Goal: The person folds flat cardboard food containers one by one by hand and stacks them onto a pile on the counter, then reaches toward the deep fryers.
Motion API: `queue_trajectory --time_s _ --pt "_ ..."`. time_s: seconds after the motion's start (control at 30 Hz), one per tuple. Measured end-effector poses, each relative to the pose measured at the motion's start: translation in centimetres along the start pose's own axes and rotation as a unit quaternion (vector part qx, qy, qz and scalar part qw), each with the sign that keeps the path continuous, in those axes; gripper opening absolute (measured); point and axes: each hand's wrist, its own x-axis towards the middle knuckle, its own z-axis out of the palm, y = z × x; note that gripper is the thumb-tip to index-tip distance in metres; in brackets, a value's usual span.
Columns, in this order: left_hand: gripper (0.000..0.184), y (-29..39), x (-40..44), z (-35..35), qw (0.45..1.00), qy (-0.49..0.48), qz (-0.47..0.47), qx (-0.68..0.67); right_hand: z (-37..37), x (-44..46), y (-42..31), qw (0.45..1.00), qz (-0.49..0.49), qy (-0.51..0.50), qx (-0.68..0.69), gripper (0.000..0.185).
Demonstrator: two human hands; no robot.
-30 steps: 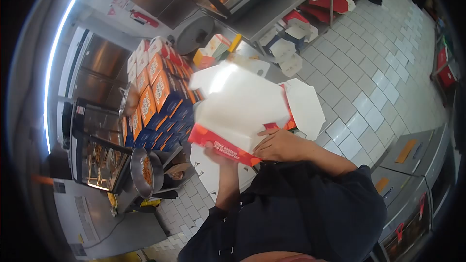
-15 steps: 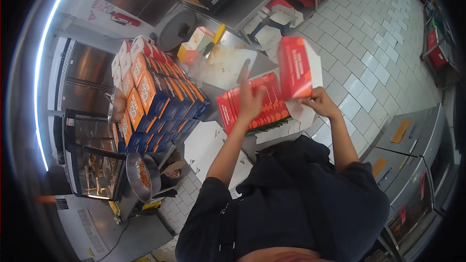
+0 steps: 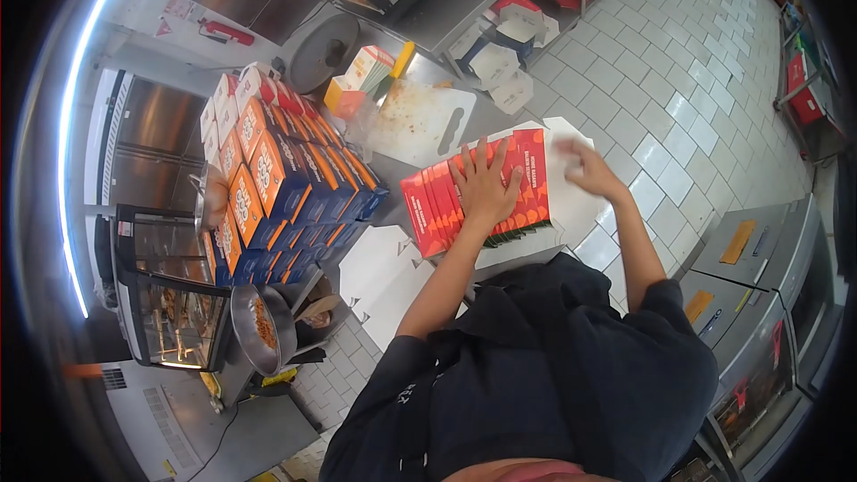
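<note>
The biggest thing, the stack of orange and blue boxes point(image 3: 277, 183), stands left of centre, near the row of red cartons point(image 3: 446, 203); a hard push of the row toward the left could, in my judgement, make some boxes fall. The row lies in the middle of the frame, its pieces overlapping closely, and uneven pressure could make them slide apart. White cardboard point(image 3: 384, 272) lies just below and left of it, and the cutting board point(image 3: 420, 125) above it, so both limit the room there. The white panel point(image 3: 567, 201) at the row's right side could bend if pulled askew. The left hand point(image 3: 486, 192) rests upon the cartons, fingers spread, grasping nothing. The right hand point(image 3: 591, 170), over the panel, is blurred; I cannot tell whether it grips an edge.
</note>
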Motion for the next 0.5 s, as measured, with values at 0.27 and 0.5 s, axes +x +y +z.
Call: queue_trajectory --time_s 0.27,0.5 --pt "0.065 0.1 0.0 -0.1 1.000 -0.006 -0.012 0.007 4.9 7.9 6.2 0.991 -0.114 -0.009 0.067 0.031" --pt "0.068 0.6 0.0 -0.7 0.999 -0.036 -0.020 -0.005 9.0 9.5 5.6 0.958 -0.115 -0.036 0.259 0.041"
